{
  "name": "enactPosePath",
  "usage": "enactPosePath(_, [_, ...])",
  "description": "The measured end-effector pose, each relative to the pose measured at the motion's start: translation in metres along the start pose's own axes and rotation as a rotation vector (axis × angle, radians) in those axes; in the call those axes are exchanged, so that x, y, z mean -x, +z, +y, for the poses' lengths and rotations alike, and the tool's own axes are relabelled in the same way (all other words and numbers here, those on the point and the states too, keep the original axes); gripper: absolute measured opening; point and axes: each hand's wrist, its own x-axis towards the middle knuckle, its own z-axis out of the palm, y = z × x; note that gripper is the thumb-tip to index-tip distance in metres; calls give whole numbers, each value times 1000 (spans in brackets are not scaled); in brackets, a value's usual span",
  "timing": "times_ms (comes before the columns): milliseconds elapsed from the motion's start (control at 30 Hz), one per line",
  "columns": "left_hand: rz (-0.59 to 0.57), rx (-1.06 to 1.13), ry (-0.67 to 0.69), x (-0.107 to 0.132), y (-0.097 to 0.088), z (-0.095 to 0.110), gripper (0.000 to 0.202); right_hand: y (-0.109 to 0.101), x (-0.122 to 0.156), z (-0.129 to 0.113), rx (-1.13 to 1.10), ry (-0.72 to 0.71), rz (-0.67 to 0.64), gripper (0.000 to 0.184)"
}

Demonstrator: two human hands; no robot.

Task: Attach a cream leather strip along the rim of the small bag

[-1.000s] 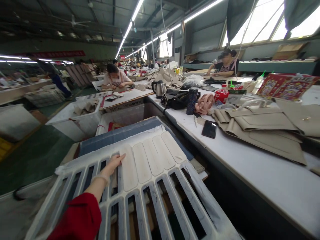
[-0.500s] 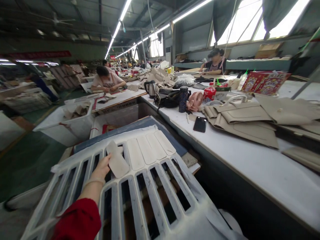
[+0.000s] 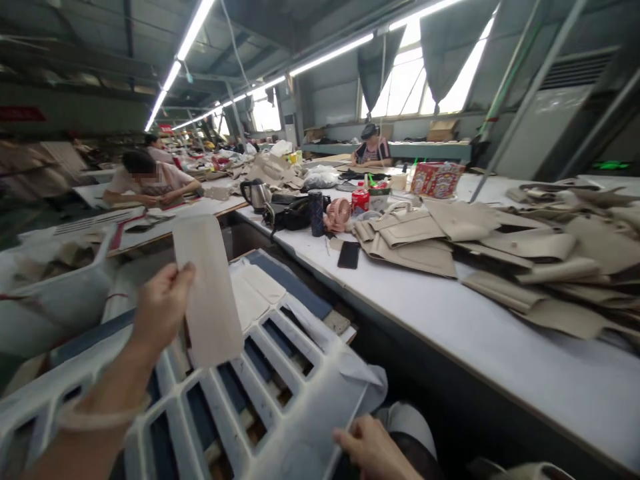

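Slotted frame (image 3: 323, 393) below; panel (image 3: 213, 303) pinched at left edge by left hand (image 3: 161, 307); right hand (image 3: 373, 443) grip unclear.

A pale, round-cornered panel (image 3: 213, 307) is held tilted above a white slotted rack (image 3: 305, 417), where similar pieces (image 3: 250, 299) lie flat.

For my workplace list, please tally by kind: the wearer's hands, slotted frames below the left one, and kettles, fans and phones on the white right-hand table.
Wearer's left hand and right hand: 2
White slotted frame: 1
Metal kettle: 1
Pink fan: 1
Smartphone: 1
Total: 6
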Motion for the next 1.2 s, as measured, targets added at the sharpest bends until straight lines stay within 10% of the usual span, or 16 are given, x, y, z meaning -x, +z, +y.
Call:
enactPosePath(133, [-189,-127,102,132,69,18,39,-53,49,-37,-32,-220,125,36])
enactPosePath(233, [-484,24,213,225,123,43,40,-86,101,-68,-174,-438,176,83])
enactPosePath(367, [-987,456,197,295,168,103,52,-128,157,-79,-117,-391,374,118])
enactPosePath(500, [-1274,625,482,314,182,156,70,-182,206,-61,-126,-401,581,97])
enactPosePath(600, [-797,526,619,322,191,178,37,-224,245,-44,47,-430,773,89])
enactPosePath(667, [-545,410,635,326,201,188,61,-248,267,-32,230,-458,899,89])
enactPosePath(767, [-798,298,691,333,224,205,80,-269,291,-17,418,-476,988,90])
enactPosePath(900, [-1203,304,611,351,253,220,45,-279,303,5,530,-454,1025,94])
enactPosePath(1200, [-1185,220,575,377,270,196,15,-282,291,61,550,-488,1046,103])
